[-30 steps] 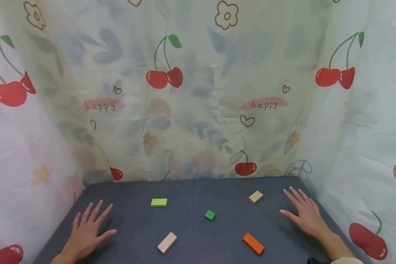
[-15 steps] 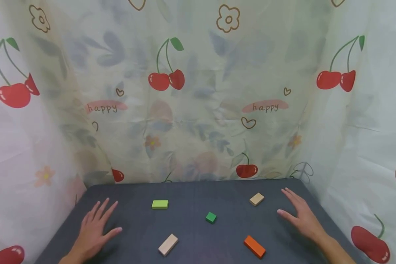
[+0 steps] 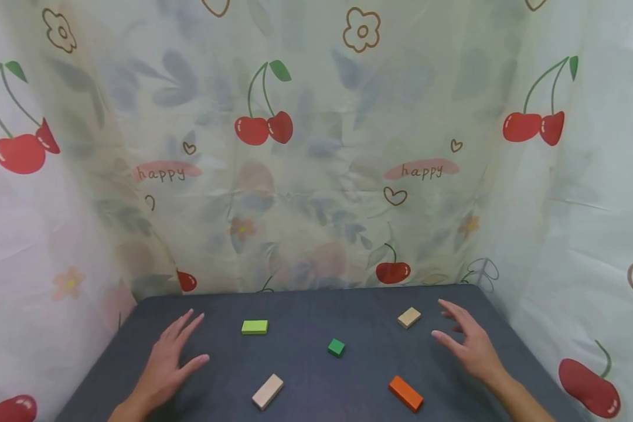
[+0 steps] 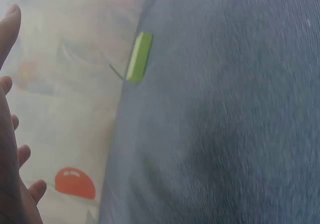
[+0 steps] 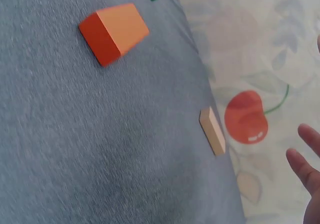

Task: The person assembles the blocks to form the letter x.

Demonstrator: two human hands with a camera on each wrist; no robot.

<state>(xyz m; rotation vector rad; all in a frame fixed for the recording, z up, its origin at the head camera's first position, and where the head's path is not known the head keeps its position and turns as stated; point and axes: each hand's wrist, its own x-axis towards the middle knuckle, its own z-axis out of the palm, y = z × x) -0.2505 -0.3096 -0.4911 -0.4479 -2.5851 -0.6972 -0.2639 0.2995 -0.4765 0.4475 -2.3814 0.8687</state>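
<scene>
My left hand (image 3: 163,363) hovers over the left side of the dark cloth, fingers loosely extended and thumb apart, holding nothing. To its right lie a lime-green block (image 3: 255,327) farther back and a pale wooden block (image 3: 268,391) nearer the front. My right hand (image 3: 472,346) hovers on the right, relaxed, with thumb spread and nothing in it. Just left of its fingertips is a tan wooden block (image 3: 409,317), and nearer the front lies an orange block (image 3: 406,393). A small green cube (image 3: 336,347) sits between the hands. In the left wrist view the lime-green block (image 4: 139,57) appears beyond the fingers.
The blocks lie spread apart on a table covered with dark grey-blue cloth (image 3: 306,316). A pale curtain (image 3: 316,176) printed with cherries, flowers and "happy" encloses the table at the back and on both sides.
Both hands have moved inward toward the blocks. Their fingers have gone from widely spread to closer together, the hands turning more sideways. The blocks have stayed in place.
</scene>
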